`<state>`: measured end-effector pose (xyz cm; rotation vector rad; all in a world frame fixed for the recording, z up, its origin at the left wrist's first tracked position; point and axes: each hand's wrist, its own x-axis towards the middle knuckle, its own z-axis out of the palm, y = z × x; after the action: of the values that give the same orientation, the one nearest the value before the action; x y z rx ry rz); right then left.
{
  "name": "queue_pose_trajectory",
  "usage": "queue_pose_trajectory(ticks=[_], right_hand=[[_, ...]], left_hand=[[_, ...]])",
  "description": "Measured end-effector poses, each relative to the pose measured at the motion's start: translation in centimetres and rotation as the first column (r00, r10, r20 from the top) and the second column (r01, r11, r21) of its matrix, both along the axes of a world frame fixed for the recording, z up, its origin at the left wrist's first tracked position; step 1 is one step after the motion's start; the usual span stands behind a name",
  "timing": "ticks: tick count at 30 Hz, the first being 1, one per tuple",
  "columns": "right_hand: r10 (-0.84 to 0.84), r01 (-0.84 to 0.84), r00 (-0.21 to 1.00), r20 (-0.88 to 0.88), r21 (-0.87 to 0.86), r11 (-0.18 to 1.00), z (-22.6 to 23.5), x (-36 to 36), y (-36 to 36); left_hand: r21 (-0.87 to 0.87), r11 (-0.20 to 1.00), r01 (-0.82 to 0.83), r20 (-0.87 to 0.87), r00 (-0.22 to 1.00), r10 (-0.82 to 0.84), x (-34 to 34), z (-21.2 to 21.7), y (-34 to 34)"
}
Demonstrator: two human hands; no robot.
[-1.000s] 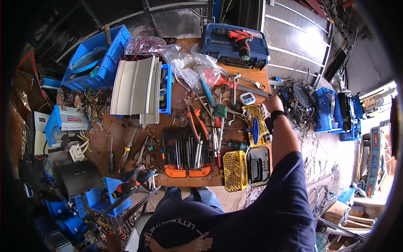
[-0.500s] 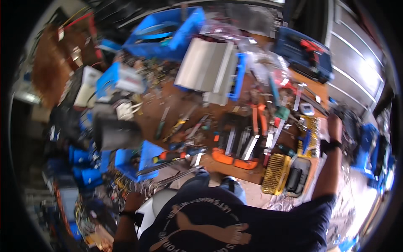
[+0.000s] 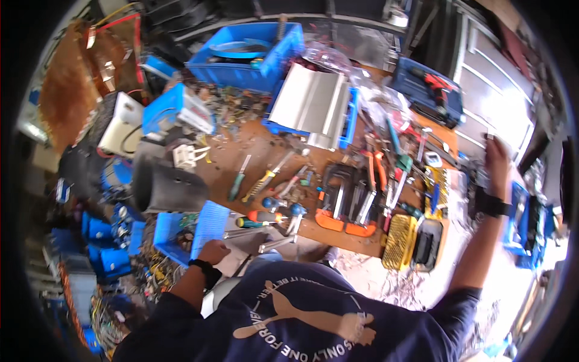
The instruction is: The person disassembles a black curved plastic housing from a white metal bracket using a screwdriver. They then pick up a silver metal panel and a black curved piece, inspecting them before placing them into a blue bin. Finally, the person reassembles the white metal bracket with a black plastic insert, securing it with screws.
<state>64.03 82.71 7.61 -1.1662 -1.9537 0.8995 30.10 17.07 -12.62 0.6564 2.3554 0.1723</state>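
Note:
My left hand is low on the left, just beside a blue bin with loose parts in it. Its fingers are curled in; whatever they may hold is hidden. Off to the right, beyond the bench's right edge, my right hand is raised with its fingers stretched away from me, touching no tool that I can see. Nearest to it on the bench are a yellow bit case and a small white gauge. A screwdriver with a red and black handle rests at the near edge.
Orange-handled clamps, a green screwdriver and several hand tools cover the brown bench. Farther back are a large blue crate, grey metal profiles and a red drill in its case. Tangled wires lie at left.
My left hand has risen and moved right, up beside the blue bin. My right hand has lifted away from the bench's right edge, outward and up. The view has shifted and become sharper.

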Motion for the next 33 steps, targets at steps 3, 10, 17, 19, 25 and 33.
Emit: queue_pose_trajectory(ticks=[3, 10, 17, 19, 25, 33], right_hand=[[0.058, -0.067, 0.996, -0.070, -0.125, 0.990, -5.9, -2.8, -7.8], [-0.121, 0.097, 0.993, 0.008, -0.651, 0.753, -18.7, -4.6, -27.5], [-0.457, 0.202, 0.885, -0.087, -0.813, 0.546, -22.2, -6.2, -33.4], [-0.517, 0.179, 0.845, -0.136, -0.840, 0.512, -22.6, -7.0, -33.8], [-0.532, 0.263, 0.843, -0.070, -0.810, 0.524, -23.5, -8.3, -31.9], [-0.475, 0.222, 0.870, -0.130, -0.759, 0.613, -26.4, -11.2, -26.3]], left_hand=[[0.047, 0.999, 0.010, -0.005, 1.000, -0.010, -2.2, -1.0, 1.2], [0.235, 0.950, 0.204, 0.054, 0.974, -0.222, -8.4, -6.2, -6.4], [0.041, 0.449, 0.892, -0.219, 0.447, -0.867, -15.8, -14.2, -18.1], [0.200, 0.494, 0.846, -0.312, 0.533, -0.786, -17.0, -16.3, -20.3], [0.092, 0.956, 0.278, 0.061, 0.957, -0.284, -17.9, -9.8, -18.5], [-0.044, 0.957, 0.286, -0.213, 0.933, -0.289, -20.1, -6.9, -26.6]])
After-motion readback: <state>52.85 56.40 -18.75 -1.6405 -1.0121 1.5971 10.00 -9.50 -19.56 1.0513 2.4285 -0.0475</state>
